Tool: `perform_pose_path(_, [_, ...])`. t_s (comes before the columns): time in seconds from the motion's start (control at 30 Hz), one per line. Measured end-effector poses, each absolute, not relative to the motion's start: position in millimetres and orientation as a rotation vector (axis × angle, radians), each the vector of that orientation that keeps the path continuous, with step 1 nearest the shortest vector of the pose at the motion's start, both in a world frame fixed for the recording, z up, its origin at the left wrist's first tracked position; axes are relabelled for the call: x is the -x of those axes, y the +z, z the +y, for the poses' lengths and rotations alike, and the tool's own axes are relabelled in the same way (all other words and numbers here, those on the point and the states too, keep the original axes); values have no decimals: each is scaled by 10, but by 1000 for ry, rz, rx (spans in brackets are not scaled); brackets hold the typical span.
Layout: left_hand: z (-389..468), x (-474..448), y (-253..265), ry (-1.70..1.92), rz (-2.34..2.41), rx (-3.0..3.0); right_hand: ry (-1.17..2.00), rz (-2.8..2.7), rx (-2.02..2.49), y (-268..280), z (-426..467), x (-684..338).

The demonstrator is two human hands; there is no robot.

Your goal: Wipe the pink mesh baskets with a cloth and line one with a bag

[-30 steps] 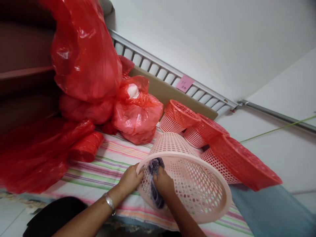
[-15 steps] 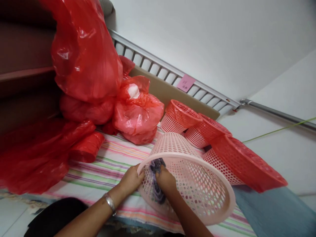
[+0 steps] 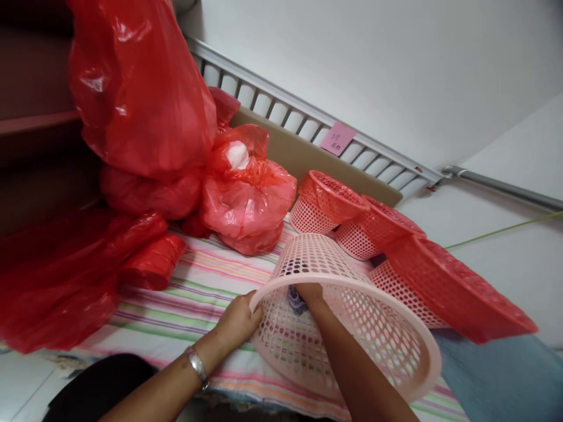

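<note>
The left hand [image 3: 237,321] is closed on the near-left rim of a pale pink basket [image 3: 387,357], thumb over the lip and fingers beneath. The right hand [image 3: 309,291] reaches deep inside the basket, mostly hidden behind the rim; it appears to press a dark cloth [image 3: 297,300] against the inner wall, but whether the fingers are closed around the cloth cannot be told.

The basket lies on its side on a striped sheet [image 3: 193,281], mouth toward the viewer and base pointing away. A metal bangle [image 3: 196,364] sits on the left wrist.

Handling judgement: the basket is thin perforated plastic, so likely light, fairly stiff but able to flex and roll under a push. The thick rolled rim is the soundest place to hold; the latticed wall could bend or crack if squeezed. The cloth looks soft and limp.

To the right and farther off, several red baskets [image 3: 329,196] lie tipped against one another. At far left, red plastic bags [image 3: 145,99] are heaped, one showing something white inside. Behind runs a white railing [image 3: 281,108] bearing a pink note [image 3: 338,138].
</note>
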State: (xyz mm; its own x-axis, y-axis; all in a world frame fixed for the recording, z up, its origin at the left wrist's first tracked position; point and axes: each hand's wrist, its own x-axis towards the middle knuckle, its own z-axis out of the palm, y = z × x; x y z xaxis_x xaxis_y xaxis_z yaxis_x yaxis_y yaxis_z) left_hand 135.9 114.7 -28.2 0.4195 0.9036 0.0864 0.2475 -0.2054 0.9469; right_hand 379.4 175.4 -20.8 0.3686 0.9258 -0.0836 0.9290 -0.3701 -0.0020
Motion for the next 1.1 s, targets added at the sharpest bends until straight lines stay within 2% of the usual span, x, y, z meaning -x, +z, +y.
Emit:
perform_pose_path(0.27, [1109,-1323,-276,859,1011,-1696,-162,1689,-2510,-191,1541,-3628])
perform_pose_path(0.47, [1099,-1309,-265,872,1002,-1708,-123,1719,-2464,-225,999,-3243])
perform_pose_path(0.8, [1084,-1308,-281,895,1003,-1687,-250,1829,-2349,-187,223,-2774])
perform_pose_path(0.93, [1097,-1309,-266,887,1013,-1679,-274,1828,-2327,-156,227,-2768])
perform_pose_path(1.1, [1106,-1315,-274,887,1010,-1673,-216,1741,-2380,-137,657,-2985])
